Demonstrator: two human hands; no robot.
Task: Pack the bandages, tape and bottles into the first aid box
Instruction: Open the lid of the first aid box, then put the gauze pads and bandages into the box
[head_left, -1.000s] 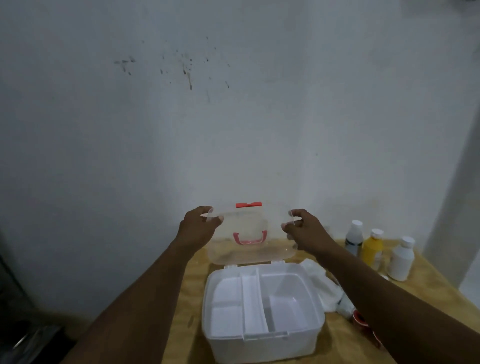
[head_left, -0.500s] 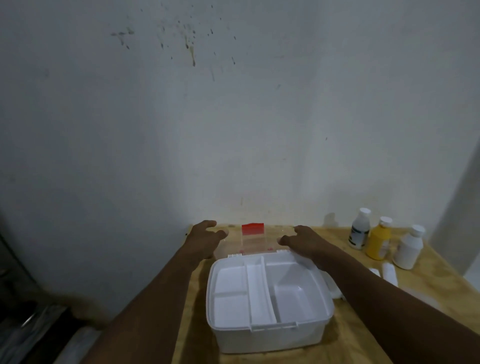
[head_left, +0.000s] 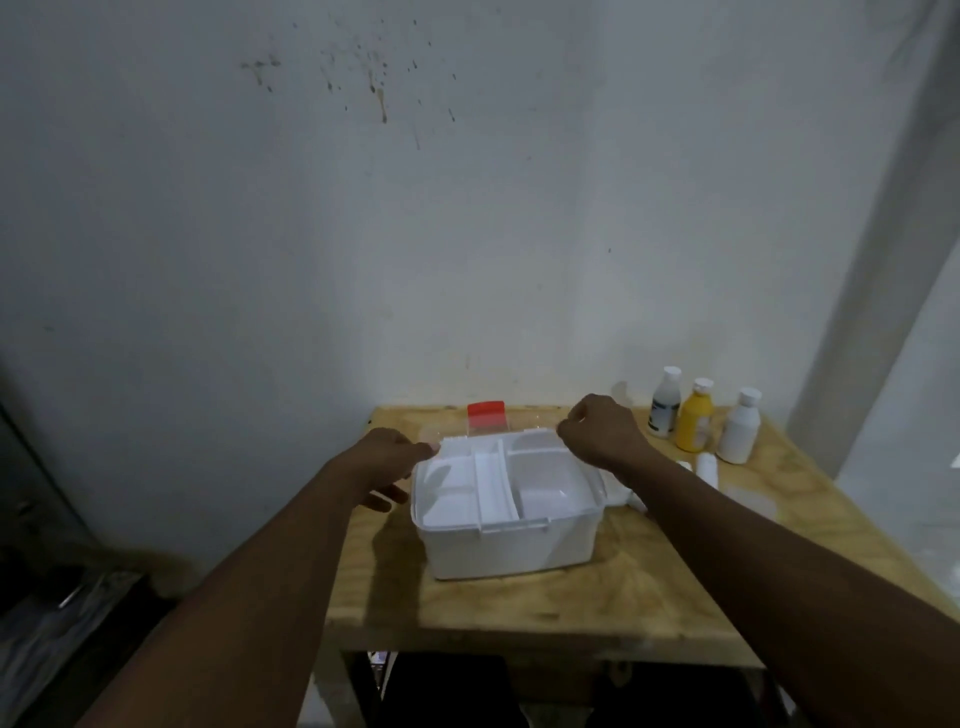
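The white first aid box (head_left: 509, 551) stands open on the wooden table (head_left: 519, 608), its divided tray empty. Its clear lid (head_left: 530, 422) with a red latch (head_left: 485, 413) lies folded back flat behind it. My left hand (head_left: 382, 460) is at the box's rear left corner, fingertips by the lid's edge and thumb spread. At the rear right corner my right hand (head_left: 600, 431) hovers with fingers loosely curled, holding nothing I can see. Three bottles stand at the back right: a white labelled bottle (head_left: 665, 402), a yellow bottle (head_left: 696, 418) and a white bottle (head_left: 740, 428).
Small white bandage rolls (head_left: 706, 467) lie in front of the bottles. A white packet (head_left: 618, 493) shows between the box and my right forearm. A translucent piece (head_left: 753, 499) lies near the table's right edge. The wall is directly behind the table.
The lid went from upright between my hands to flat on the table behind the box. My hands came down with it and have loosened from its edges.
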